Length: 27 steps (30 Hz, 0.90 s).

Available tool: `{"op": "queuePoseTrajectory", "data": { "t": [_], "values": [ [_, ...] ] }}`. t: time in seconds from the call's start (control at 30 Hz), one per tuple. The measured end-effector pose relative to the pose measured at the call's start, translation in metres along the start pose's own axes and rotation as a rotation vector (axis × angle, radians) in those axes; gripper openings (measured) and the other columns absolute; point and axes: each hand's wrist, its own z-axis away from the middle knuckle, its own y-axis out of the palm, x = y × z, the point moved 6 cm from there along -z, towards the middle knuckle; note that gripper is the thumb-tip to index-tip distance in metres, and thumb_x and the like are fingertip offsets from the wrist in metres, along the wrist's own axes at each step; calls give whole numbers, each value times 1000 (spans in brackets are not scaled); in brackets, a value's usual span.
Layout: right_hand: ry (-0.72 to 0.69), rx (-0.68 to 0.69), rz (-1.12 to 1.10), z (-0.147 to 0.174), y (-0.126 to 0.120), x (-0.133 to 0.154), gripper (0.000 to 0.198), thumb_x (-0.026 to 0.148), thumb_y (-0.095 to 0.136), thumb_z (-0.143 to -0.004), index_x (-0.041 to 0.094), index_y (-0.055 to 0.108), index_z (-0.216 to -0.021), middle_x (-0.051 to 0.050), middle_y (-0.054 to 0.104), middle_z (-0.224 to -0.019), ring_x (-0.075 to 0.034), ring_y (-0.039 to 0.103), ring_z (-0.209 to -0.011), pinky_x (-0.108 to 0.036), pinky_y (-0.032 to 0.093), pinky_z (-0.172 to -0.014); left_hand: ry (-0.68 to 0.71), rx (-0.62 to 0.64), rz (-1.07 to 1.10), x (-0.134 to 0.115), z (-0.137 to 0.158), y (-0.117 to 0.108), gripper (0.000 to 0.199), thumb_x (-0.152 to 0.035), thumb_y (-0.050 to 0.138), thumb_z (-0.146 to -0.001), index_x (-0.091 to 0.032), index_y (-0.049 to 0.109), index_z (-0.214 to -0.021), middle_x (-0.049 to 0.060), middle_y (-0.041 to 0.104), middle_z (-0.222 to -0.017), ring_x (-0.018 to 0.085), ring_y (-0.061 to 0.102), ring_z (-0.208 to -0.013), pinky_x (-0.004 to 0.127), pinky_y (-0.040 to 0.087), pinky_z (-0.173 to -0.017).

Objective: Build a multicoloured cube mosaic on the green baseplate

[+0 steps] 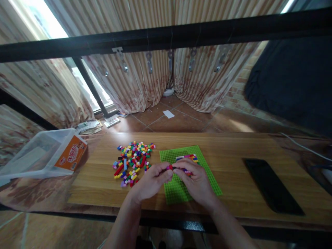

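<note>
Above the near half of the wooden tabletop [230, 173], the left hand [155, 177] and the right hand [195, 178] are brought close together, thumb tips facing. Both hands pinch a small red-and-dark brick piece [169, 167] between thumb and forefinger; the fingers cover much of it, so its full shape cannot be told. Directly below lies a green studded baseplate [178, 195], partly covered by the right hand. Multicoloured bricks [193, 158] are set on the baseplate beside and beyond that hand. At the right, well apart, a black flat panel [272, 186] lies on the tabletop. Left of the baseplate, loose bricks [135, 155] of many colours form a scattered pile. Farther left stands a clear plastic box [33, 152] with an orange label [71, 152]. Beyond the tabletop, a white card [168, 114] lies on the tiled floor [150, 119], before striped curtains [140, 83].
</note>
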Motion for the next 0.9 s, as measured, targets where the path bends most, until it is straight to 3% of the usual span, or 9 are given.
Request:
{"op": "queuePoseTrajectory", "data": {
  "t": [0.33,0.47,0.6,0.73,0.9],
  "values": [
    [198,1,-287,3,-5,-8,11,34,69,-84,25,75,-84,-1,71,-82,-15,63,-75,-29,52,-68,-40,64,188,-6,0,11,38,-50,59,-88,-16,53,-72,-2,45,-67,12,40,-65,25,34,-64],
    [304,-105,-485,3,-10,-17,19,42,71,-82,24,74,-87,-2,71,-79,-14,62,-68,-27,52,-62,-41,48,162,-7,0,11,39,-51,58,-88,-16,53,-71,-2,47,-67,12,42,-65,25,35,-64],
    [340,-263,-596,1,-31,-27,18,40,73,-79,23,72,-85,-2,71,-80,-13,61,-64,-28,54,-63,-58,-72,126,-1,-2,-1,37,-49,58,-87,-17,53,-69,-1,50,-66,12,45,-65,25,36,-64],
    [357,-376,-428,4,-61,-42,20,40,74,-77,23,76,-88,1,65,-65,-13,57,-58,-30,52,-62,-83,-178,89,11,-4,-13,33,-46,56,-85,-17,51,-68,-2,50,-64,11,44,-62,24,35,-60],
    [322,-295,-58,6,-77,-46,28,41,64,-84,22,76,-100,0,65,-66,-17,63,-67,-35,53,-74,-93,-229,35,18,-7,-15,31,-43,53,-86,-18,50,-68,-3,49,-63,11,44,-60,25,34,-59]
  ]
}}
